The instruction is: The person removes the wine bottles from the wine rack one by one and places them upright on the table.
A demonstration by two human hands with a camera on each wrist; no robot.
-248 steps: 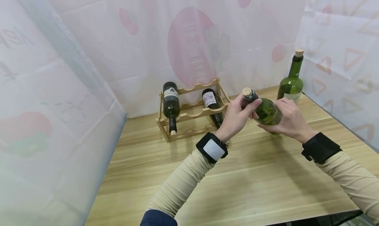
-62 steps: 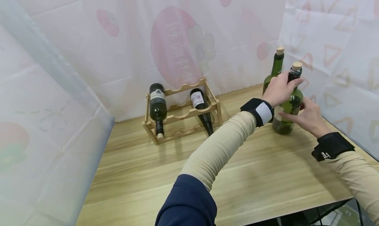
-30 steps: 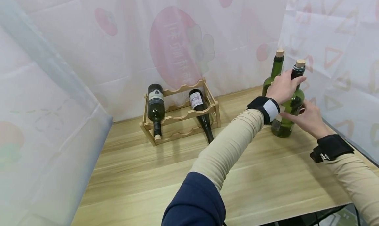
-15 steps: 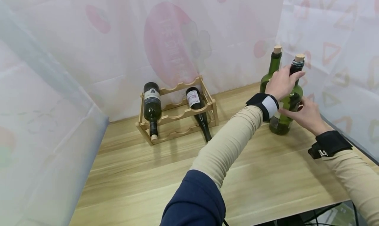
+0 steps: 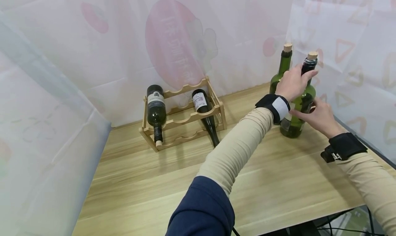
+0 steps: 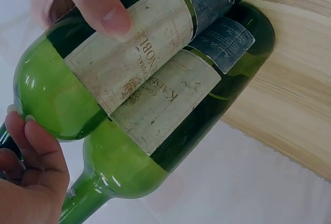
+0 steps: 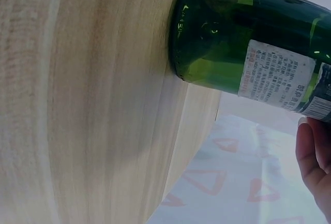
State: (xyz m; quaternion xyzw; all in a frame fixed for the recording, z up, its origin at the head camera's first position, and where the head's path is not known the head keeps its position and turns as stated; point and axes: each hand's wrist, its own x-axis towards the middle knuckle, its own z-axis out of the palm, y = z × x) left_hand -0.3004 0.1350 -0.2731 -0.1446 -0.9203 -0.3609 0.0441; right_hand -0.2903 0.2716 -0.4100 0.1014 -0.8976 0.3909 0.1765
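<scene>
A green corked wine bottle (image 5: 292, 129) stands upright on the table at the right, its base against the wood in the right wrist view. My left hand (image 5: 290, 85) grips it around the neck and shoulder. Lower down, my right hand (image 5: 321, 117) holds the body, thumb on the near side; in the left wrist view that thumb presses the cream label (image 6: 155, 32). Close behind stands a second green corked wine bottle (image 5: 285, 61), partly hidden by my left hand. From the left wrist camera the two bottles appear side by side, seemingly touching.
A wooden wine rack (image 5: 185, 121) sits left of centre at the back. On it lie a dark corked bottle (image 5: 156, 109) at its left end and another dark bottle (image 5: 205, 107) at its right, necks forward. White printed sheets (image 5: 173, 43) wall the table (image 5: 139, 188).
Earlier both hands held the bottle tilted in front of the rack's right side. It now stands upright beside the other green bottle. Over the last second the hands keep nearly the same hold.
</scene>
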